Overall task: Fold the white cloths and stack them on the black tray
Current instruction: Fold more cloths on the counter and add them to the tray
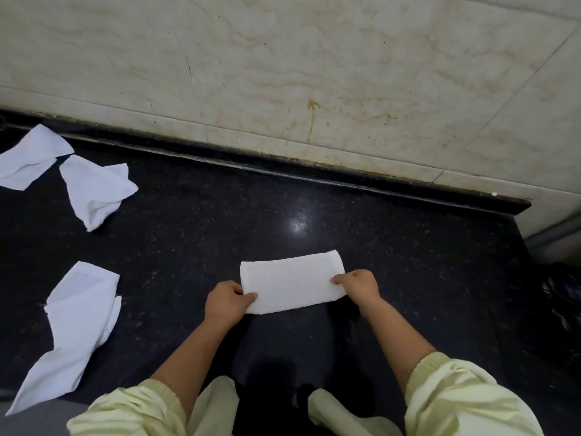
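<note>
White folded cloth (290,280) lies flat on the black bench (220,221), centre-near, btwn both hands: L hand (228,302) at its near-left corner, R hand (358,283) at its right edge. Three crumpled cloths sit well apart to the left: far cloth (30,160) at the left edge, mid cloth (94,190) just beside it, near cloth (78,325) reaching the bench's near edge. Marble wall (283,58) runs along the far side. L hand pinches the corner, thumb on top. R hand pinches the edge w/ curled fingers.
</note>
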The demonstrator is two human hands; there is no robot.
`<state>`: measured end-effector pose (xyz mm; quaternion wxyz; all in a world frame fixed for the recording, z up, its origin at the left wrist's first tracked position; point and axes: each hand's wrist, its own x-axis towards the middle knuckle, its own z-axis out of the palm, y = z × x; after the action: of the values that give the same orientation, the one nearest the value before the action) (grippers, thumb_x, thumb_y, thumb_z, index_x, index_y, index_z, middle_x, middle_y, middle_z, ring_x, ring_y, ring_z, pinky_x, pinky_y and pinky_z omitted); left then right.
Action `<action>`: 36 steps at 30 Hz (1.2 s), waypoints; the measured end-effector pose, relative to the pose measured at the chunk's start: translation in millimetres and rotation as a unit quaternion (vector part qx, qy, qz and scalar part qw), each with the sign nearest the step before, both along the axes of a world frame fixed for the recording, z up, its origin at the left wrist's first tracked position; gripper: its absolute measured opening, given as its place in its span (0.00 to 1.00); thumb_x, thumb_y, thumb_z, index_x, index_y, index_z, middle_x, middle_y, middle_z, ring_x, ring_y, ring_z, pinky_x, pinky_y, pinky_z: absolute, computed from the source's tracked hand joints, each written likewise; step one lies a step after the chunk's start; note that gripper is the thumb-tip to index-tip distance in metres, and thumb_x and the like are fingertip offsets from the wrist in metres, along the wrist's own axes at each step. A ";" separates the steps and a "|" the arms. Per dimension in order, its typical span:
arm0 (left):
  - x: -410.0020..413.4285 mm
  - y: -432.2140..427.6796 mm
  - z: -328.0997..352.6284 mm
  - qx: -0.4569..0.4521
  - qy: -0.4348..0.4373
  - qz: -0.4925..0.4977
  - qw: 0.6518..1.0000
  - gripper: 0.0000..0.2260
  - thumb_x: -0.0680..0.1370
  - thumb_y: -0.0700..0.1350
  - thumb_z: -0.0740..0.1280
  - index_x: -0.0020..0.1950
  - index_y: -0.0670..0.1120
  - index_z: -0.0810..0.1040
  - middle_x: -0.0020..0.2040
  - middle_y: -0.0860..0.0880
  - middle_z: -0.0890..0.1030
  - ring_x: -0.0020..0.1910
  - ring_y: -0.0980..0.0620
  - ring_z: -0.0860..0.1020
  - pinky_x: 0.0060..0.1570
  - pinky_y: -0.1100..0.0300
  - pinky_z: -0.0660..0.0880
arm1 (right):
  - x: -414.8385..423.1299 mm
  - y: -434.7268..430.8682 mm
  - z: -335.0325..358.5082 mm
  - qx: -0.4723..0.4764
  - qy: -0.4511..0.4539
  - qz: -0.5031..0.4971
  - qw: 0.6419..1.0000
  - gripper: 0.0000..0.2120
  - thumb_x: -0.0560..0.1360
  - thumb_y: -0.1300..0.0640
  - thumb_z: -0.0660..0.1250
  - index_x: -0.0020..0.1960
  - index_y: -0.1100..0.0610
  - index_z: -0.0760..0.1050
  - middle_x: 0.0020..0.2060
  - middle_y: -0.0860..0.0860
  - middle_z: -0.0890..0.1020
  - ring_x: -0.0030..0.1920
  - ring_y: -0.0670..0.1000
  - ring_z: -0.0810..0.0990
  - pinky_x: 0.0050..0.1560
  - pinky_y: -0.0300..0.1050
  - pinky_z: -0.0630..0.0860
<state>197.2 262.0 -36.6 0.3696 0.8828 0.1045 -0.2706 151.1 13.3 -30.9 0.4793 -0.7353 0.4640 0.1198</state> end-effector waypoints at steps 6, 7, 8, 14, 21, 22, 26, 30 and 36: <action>4.7 4.6 -6.5 -0.066 0.012 0.088 0.994 0.12 0.75 0.46 0.71 0.43 0.36 0.82 0.41 0.40 0.83 0.44 0.42 0.82 0.48 0.46 0.80 | -1.5 -2.4 0.2 0.016 -0.037 -0.045 0.998 0.02 0.73 0.61 0.69 0.42 0.59 0.78 0.46 0.55 0.81 0.48 0.55 0.79 0.47 0.47 0.75; 5.7 6.2 -8.7 -0.080 0.020 0.103 0.991 0.11 0.75 0.45 0.72 0.42 0.36 0.83 0.41 0.40 0.83 0.44 0.41 0.82 0.49 0.45 0.80 | -1.5 -1.8 1.0 0.012 -0.048 -0.044 0.998 0.03 0.73 0.61 0.69 0.40 0.58 0.77 0.45 0.54 0.81 0.47 0.54 0.78 0.46 0.47 0.74; 6.3 7.7 -10.1 -0.095 0.028 0.114 0.988 0.10 0.75 0.45 0.72 0.41 0.38 0.83 0.41 0.40 0.84 0.44 0.42 0.83 0.49 0.45 0.81 | -1.3 -0.9 2.7 0.007 -0.059 -0.040 0.997 0.04 0.73 0.61 0.68 0.40 0.57 0.77 0.43 0.53 0.81 0.46 0.53 0.78 0.46 0.47 0.74; 8.0 16.4 -15.7 -0.160 0.055 0.163 0.972 0.06 0.74 0.42 0.73 0.47 0.40 0.83 0.47 0.42 0.84 0.45 0.46 0.83 0.49 0.51 0.81 | 2.6 15.8 22.3 -0.013 -0.111 0.032 0.993 0.04 0.72 0.62 0.69 0.39 0.56 0.77 0.40 0.50 0.80 0.42 0.49 0.77 0.42 0.41 0.74; 8.3 20.8 -12.5 -0.184 0.073 0.175 0.965 0.08 0.73 0.40 0.74 0.50 0.39 0.82 0.47 0.43 0.83 0.44 0.47 0.82 0.47 0.55 0.80 | 16.7 58.4 41.1 -0.010 -0.136 0.163 0.977 0.04 0.71 0.61 0.74 0.44 0.57 0.80 0.36 0.49 0.81 0.35 0.46 0.79 0.36 0.36 0.76; 8.2 21.8 -12.6 -0.186 0.074 0.177 0.964 0.08 0.73 0.40 0.74 0.50 0.39 0.82 0.46 0.43 0.83 0.44 0.47 0.82 0.46 0.55 0.80 | 19.5 66.8 41.4 -0.008 -0.134 0.175 0.975 0.04 0.71 0.61 0.74 0.45 0.58 0.80 0.35 0.49 0.81 0.33 0.46 0.79 0.35 0.36 0.77; 7.7 19.9 -10.8 -0.194 0.075 0.176 0.962 0.06 0.72 0.40 0.75 0.46 0.40 0.82 0.45 0.43 0.83 0.43 0.48 0.82 0.42 0.58 0.80 | 27.9 92.8 31.7 -0.007 -0.105 0.215 0.971 0.05 0.71 0.62 0.73 0.46 0.60 0.80 0.34 0.50 0.81 0.33 0.46 0.80 0.45 0.44 0.82; 8.3 22.5 -10.7 -0.198 0.077 0.177 0.961 0.06 0.72 0.41 0.75 0.46 0.41 0.83 0.44 0.44 0.83 0.44 0.49 0.83 0.42 0.58 0.80 | 32.0 117.1 17.2 -0.027 -0.079 0.238 0.968 0.07 0.72 0.60 0.70 0.50 0.58 0.79 0.45 0.54 0.83 0.45 0.52 0.82 0.47 0.44 0.79; 7.4 25.7 -11.9 -0.210 0.079 0.177 0.958 0.07 0.72 0.40 0.75 0.47 0.39 0.83 0.44 0.43 0.84 0.44 0.48 0.83 0.42 0.59 0.80 | 31.2 135.2 3.4 -0.035 -0.060 0.257 0.964 0.09 0.74 0.61 0.68 0.53 0.57 0.77 0.48 0.55 0.83 0.49 0.53 0.82 0.49 0.45 0.79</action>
<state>204.5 287.7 -48.4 0.5794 0.7283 0.2287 -0.2855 182.3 148.6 -27.5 0.4333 -0.8520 0.2335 0.1786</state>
